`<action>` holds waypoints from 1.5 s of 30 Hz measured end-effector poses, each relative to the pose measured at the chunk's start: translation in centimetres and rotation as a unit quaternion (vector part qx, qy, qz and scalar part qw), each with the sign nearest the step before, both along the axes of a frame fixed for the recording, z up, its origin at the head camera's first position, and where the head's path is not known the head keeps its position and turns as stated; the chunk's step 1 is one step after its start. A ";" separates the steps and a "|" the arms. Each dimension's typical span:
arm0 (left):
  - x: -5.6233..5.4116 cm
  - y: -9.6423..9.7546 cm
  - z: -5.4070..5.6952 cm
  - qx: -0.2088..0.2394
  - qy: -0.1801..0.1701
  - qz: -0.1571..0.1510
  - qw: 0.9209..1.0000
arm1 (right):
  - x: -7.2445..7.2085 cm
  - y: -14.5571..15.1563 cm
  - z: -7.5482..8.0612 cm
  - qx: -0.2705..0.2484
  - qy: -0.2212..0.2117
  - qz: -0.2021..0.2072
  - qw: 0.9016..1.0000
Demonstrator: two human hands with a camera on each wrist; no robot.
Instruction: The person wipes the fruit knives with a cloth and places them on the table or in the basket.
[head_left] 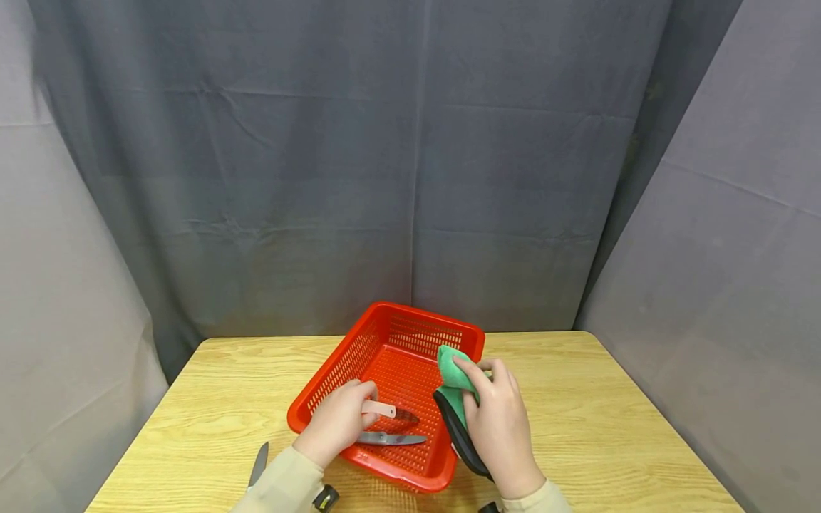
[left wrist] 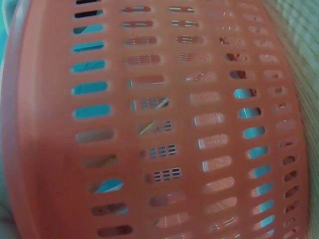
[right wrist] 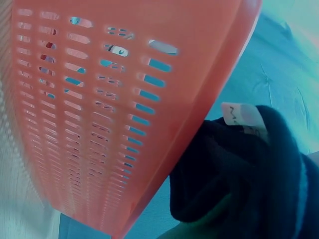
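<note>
Over the near left part of a red plastic basket, my left hand grips a knife by its pale pinkish handle, the dark blade pointing right. Just below that hand, a second knife with a grey handle lies in the basket, its blade also to the right. My right hand pinches a folded green cloth with a black border at the basket's right rim. A white tag shows on the cloth's black part in the right wrist view. Neither hand's fingers appear in the wrist views.
Another knife blade lies on the wooden table left of the basket, partly hidden by my left sleeve. A grey curtain hangs behind the table, with pale cloth walls on both sides. Slotted basket walls fill much of the wrist views.
</note>
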State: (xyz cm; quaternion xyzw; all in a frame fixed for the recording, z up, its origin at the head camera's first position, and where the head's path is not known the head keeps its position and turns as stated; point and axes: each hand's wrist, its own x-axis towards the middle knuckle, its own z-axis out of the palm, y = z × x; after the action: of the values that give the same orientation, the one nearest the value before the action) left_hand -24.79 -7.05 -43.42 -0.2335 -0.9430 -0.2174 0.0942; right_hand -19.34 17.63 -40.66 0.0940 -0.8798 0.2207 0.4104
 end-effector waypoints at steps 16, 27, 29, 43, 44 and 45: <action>0.0 -0.3 -0.2 0.012 -0.018 0.050 0.999 | 0.0 -0.2 -0.1 0.002 0.002 -0.001 1.000; 0.7 -0.5 0.6 0.040 0.004 0.068 0.997 | 0.0 -0.3 -0.2 0.002 0.009 0.004 1.000; 0.9 -0.6 1.0 0.053 0.014 0.073 0.996 | 0.0 -0.3 -0.1 0.002 0.008 0.005 1.000; 3.3 -1.5 4.8 0.154 0.081 0.103 0.979 | 0.1 -0.4 0.2 0.004 0.023 0.004 1.000; 3.5 -1.7 4.9 0.159 0.085 0.105 0.978 | 0.2 -0.4 0.2 0.004 0.025 0.004 1.000; 3.7 -1.8 5.1 0.163 0.088 0.107 0.977 | 0.2 -0.4 0.2 0.004 0.027 0.004 1.000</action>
State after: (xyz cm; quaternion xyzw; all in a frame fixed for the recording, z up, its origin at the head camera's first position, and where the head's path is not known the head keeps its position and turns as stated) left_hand -21.07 -8.85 -38.31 -0.1308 -0.9023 -0.3356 0.2368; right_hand -19.13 17.24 -40.46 0.1052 -0.8690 0.2161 0.4326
